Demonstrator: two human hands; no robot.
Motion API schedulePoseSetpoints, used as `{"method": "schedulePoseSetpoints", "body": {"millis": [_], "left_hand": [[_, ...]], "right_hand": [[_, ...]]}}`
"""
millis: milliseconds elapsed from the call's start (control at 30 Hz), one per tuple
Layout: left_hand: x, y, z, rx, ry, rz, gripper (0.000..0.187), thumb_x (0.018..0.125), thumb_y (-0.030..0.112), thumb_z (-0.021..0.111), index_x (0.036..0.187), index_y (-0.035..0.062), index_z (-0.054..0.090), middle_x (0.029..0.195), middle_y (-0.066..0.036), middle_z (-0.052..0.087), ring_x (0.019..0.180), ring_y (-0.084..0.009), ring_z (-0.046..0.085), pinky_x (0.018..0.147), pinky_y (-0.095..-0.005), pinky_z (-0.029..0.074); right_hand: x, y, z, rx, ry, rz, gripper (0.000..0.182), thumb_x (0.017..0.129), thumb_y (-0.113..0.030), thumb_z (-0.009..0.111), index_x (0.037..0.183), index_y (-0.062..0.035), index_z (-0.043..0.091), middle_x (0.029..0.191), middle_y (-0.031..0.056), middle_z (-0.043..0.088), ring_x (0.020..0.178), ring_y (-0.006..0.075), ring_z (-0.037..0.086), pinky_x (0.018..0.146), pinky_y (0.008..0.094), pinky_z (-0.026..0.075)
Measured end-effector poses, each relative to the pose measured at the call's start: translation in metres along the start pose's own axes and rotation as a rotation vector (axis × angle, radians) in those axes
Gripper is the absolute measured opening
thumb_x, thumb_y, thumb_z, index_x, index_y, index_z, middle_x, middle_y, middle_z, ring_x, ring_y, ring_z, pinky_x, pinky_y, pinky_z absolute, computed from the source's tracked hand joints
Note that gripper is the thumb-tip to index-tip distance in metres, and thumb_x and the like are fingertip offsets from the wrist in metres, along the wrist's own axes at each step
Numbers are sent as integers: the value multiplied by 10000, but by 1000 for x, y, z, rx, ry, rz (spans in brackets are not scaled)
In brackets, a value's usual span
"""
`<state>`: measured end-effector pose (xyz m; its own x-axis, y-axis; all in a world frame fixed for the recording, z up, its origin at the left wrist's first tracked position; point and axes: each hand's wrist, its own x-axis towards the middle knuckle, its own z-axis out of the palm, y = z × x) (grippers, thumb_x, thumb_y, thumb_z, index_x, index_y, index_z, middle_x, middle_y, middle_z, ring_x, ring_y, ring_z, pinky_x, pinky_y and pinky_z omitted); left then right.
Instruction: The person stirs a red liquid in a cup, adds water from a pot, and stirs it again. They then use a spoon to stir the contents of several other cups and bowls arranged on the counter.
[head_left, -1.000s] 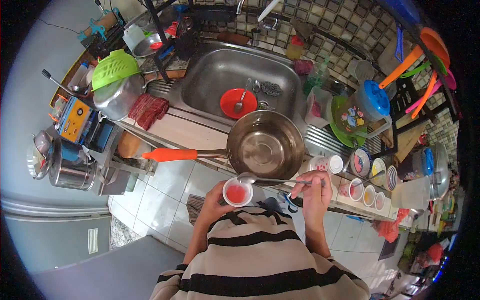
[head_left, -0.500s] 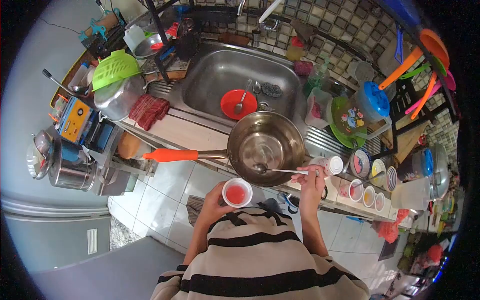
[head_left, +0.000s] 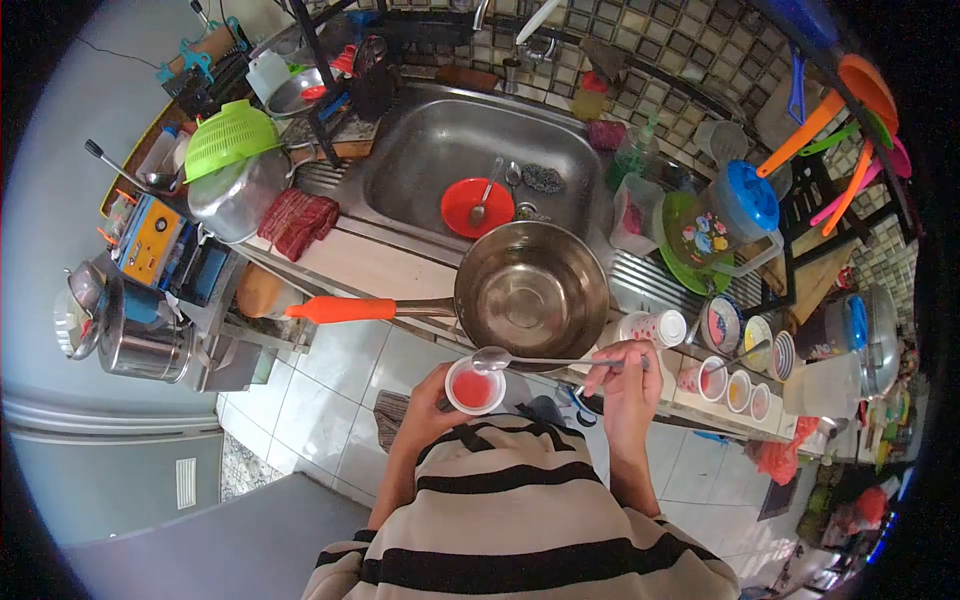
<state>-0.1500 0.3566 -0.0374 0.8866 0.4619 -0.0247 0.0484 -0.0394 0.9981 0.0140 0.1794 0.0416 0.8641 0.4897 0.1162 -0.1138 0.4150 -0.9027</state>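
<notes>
My left hand point(head_left: 432, 403) is wrapped round a small white cup point(head_left: 475, 385) with red stuff inside, held in front of my body. Pinched by its handle in my right hand point(head_left: 630, 378), a metal spoon point(head_left: 540, 362) points left, its bowl over the far rim of that cup. Just beyond both hands stands a steel saucepan point(head_left: 530, 298) with an orange-sleeved handle; a shallow layer of clear liquid seems to cover its bottom. To the right of the pan, a sleeve of stacked cups point(head_left: 655, 328) lies on its side near my right hand.
Several small filled cups point(head_left: 711, 380) line the counter edge at right. The sink point(head_left: 420, 150) holds a red bowl point(head_left: 460, 205) with a spoon. At left stand a pot point(head_left: 240, 195) under a green colander point(head_left: 230, 140) and a red cloth point(head_left: 300, 222).
The spoon has come up out of the saucepan and moved left and toward me, to the cup. My left hand and the cup stay in place.
</notes>
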Motion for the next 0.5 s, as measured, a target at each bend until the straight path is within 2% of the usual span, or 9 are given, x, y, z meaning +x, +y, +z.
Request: {"method": "schedulePoseSetpoints", "body": {"millis": [33, 167, 333, 433, 500], "left_hand": [[0, 1, 1, -22, 3, -2, 573, 622, 44, 740, 1138, -2, 496, 1089, -80, 530, 1002, -165, 525, 866, -277, 424], [0, 4, 1, -55, 4, -17, 567, 619, 46, 742, 1130, -5, 502, 1086, -84, 534, 1002, -173, 527, 863, -277, 426], [-1, -2, -1, 1, 14, 6, 575, 600, 44, 747, 1122, -7, 508, 1069, -86, 543, 995, -176, 532, 860, -278, 426], [-1, -4, -2, 3, 15, 4, 581, 593, 41, 747, 1121, -5, 509, 1060, -82, 546, 989, -175, 534, 856, -279, 428], [-1, -4, -2, 4, 12, 10, 585, 590, 39, 746, 1122, -3, 508, 1058, -80, 547, 987, -175, 535, 855, -280, 429]], "right_hand": [[-1, -2, 1, -36, -78, -44, 200, 947, -174, 367, 888, 1, 444, 852, 151, 547, 604, 189, 557, 520, 295, 477], [-1, -2, 1, -95, -102, -125, 220, 951, -175, 351, 881, 12, 444, 850, 151, 541, 591, 189, 556, 506, 290, 479], [11, 15, -7, -180, 230, -163, 232, 955, -186, 348, 884, 14, 440, 863, 149, 543, 592, 174, 565, 540, 280, 492], [15, 27, -15, -298, 242, -112, 217, 953, -179, 352, 886, 10, 435, 872, 145, 545, 621, 173, 578, 572, 281, 500], [16, 34, -18, -272, 235, -61, 203, 951, -171, 356, 888, 7, 433, 866, 142, 546, 633, 175, 583, 581, 284, 502]]}}
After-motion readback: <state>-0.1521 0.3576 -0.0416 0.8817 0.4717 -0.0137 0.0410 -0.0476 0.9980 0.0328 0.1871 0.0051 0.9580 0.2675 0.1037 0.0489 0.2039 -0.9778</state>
